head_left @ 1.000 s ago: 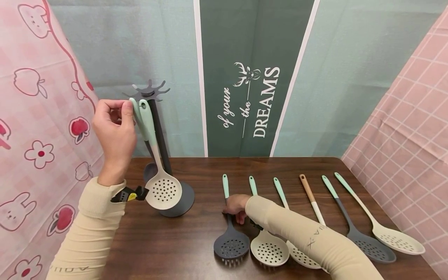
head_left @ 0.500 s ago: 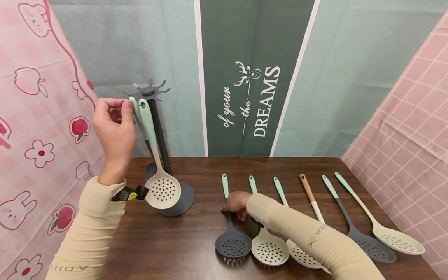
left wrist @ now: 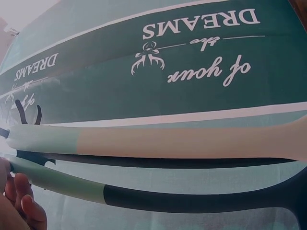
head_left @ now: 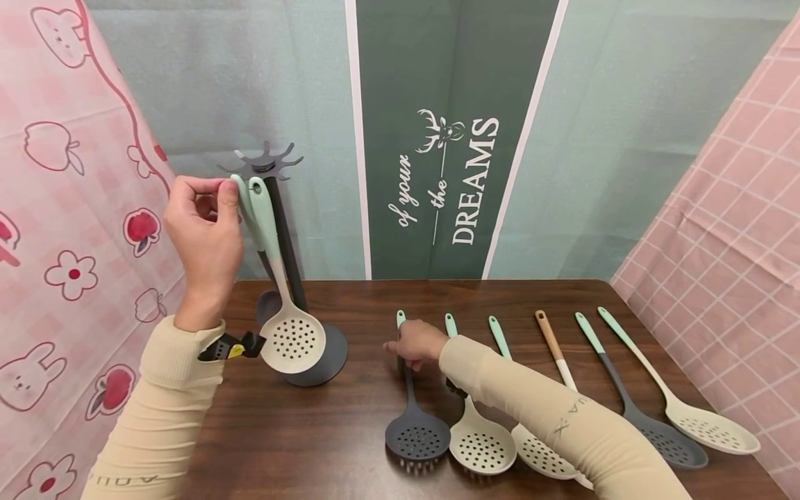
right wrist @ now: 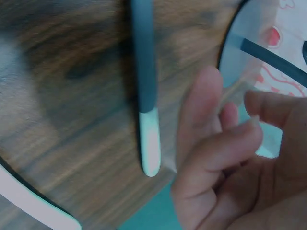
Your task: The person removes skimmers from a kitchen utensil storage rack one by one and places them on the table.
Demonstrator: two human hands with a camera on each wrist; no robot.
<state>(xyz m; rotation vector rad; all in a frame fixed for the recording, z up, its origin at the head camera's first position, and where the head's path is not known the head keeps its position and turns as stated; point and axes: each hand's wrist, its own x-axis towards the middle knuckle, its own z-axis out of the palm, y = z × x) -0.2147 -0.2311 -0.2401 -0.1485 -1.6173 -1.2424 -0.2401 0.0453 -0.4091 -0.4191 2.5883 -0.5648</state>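
At the rack's top my left hand (head_left: 205,226) pinches the mint handle end of a dark grey utensil (left wrist: 144,195), whose rounded head is mostly hidden behind a cream skimmer (head_left: 294,342). That skimmer hangs from the dark utensil rack (head_left: 290,250) by the hole in its mint handle. My right hand (head_left: 417,344) hovers over the handle of a dark grey skimmer (head_left: 417,437) lying on the table. In the right wrist view its fingers (right wrist: 199,115) are loosely bent beside the mint-tipped handle (right wrist: 150,143), apart from it and holding nothing.
To the right lie a cream skimmer (head_left: 482,444), another pale slotted utensil (head_left: 542,453), a brown-handled white utensil (head_left: 550,337), a grey slotted spoon (head_left: 671,444) and a cream slotted spoon (head_left: 712,429). The rack's round base (head_left: 328,361) stands on the wooden table (head_left: 300,444). Fabric hangs on three sides.
My right hand has come off the dark grey skimmer's handle and moved toward the handle's far end. The skimmer's head has shifted slightly right. My left hand keeps its pinch.
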